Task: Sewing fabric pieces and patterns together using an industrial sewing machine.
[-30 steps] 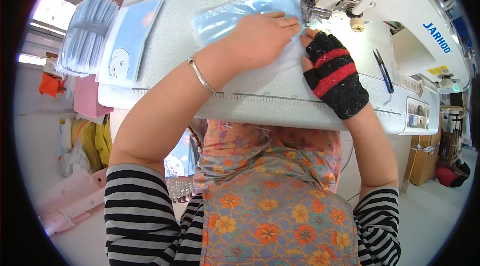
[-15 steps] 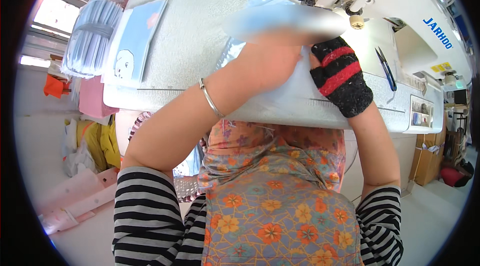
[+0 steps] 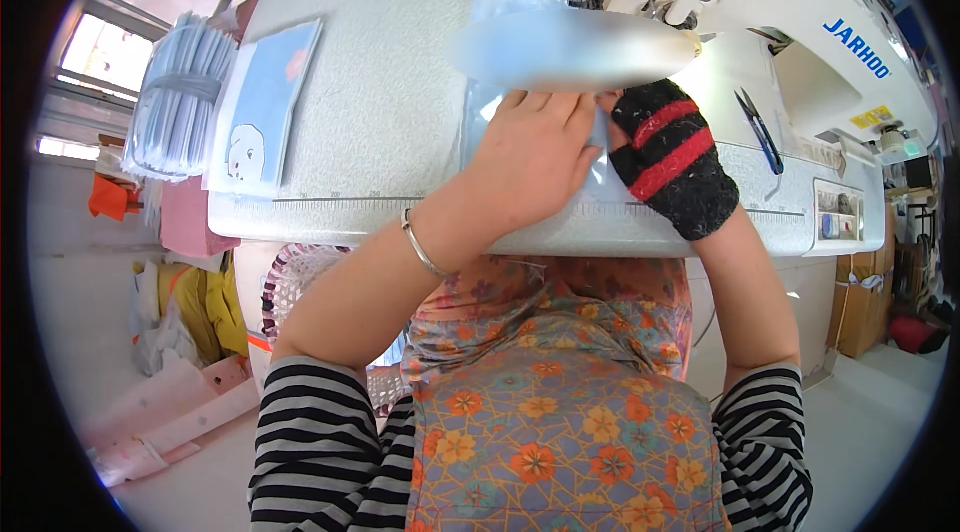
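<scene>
A pale blue fabric piece point(image 3: 500, 107) lies on the sewing table point(image 3: 400, 82), in front of a white sewing machine point(image 3: 780, 12). My left hand point(image 3: 535, 157) presses flat on it, fingers together, a thin bangle on the wrist. My right hand point(image 3: 670, 152), in a black glove with red stripes, pinches the piece's edge beside the left fingertips. A blurred patch hides the fabric near the needle.
A blue panel with a white cartoon figure point(image 3: 262, 107) lies at the table's left, beside a stack of folded blue pieces point(image 3: 180, 97). Small scissors point(image 3: 760, 132) rest on the machine bed. A pink mesh basket point(image 3: 300, 287) stands under the table.
Both hands have slid the blue fabric toward me, away from the needle. The view has shifted so the table sits lower in the picture.
</scene>
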Tool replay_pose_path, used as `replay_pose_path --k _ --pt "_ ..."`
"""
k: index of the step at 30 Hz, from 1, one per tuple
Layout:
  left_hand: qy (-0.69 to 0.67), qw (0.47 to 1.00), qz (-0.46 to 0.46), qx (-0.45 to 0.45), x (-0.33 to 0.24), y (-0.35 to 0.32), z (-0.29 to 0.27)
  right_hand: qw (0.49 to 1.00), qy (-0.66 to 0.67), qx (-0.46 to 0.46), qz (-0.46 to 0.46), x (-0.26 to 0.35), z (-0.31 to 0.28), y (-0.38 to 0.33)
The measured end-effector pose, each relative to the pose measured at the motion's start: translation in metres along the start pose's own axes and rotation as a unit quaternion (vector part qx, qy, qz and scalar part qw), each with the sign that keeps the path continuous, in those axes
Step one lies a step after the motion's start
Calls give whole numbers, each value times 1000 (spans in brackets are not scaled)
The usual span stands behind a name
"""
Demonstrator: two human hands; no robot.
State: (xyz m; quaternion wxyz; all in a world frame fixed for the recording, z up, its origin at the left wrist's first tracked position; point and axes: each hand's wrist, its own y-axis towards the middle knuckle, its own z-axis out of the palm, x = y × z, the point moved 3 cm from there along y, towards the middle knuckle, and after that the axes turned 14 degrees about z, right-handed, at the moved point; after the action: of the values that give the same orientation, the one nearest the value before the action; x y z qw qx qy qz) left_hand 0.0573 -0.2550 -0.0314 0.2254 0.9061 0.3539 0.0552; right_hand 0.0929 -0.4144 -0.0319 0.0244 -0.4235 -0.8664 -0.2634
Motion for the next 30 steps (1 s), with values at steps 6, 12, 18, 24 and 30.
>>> replay_pose_path --k 6,12,18,24,30 --pt "-32 999 13 -8 -1 1 1 1000 -20 -4 -3 -1 0 -2" --pt "-10 999 28 -33 5 -1 1 1000 -12 -2 -8 2 -3 -2" --pt "2 997 41 -68 23 4 -1 1000 -7 4 -1 5 0 1" --pt "10 996 49 -73 44 17 5 998 -55 14 9 2 6 5" --pt "7 996 57 -75 51 24 6 997 -68 21 27 -1 5 5"
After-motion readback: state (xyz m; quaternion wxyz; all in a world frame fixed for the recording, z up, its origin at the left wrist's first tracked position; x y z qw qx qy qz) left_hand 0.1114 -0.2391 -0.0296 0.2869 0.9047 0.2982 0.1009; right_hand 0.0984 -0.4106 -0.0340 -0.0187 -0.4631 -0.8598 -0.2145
